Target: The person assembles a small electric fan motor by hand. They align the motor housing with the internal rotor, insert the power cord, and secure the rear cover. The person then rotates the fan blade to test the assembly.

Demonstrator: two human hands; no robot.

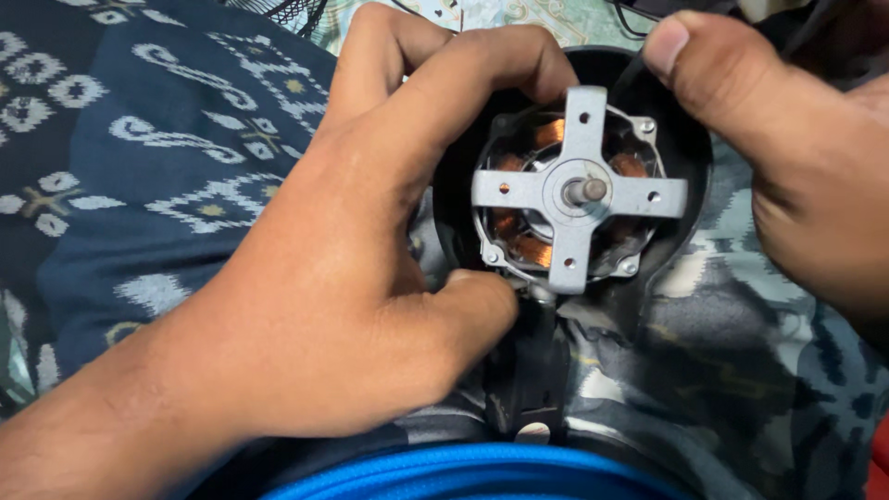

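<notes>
**Both hands working on the fan motor**

The left hand (343,268) is wrapping its fingers and thumb around the motor (574,190), gripping its black housing (690,139) over the lap; the right hand (787,157) is pinching the housing's upper rim; the grey cross bracket (579,130) is facing up, copper windings showing; a blue rim (482,472) is lying just below.

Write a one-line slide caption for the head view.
Left hand and right hand grip an exposed electric motor in its black housing.
</notes>
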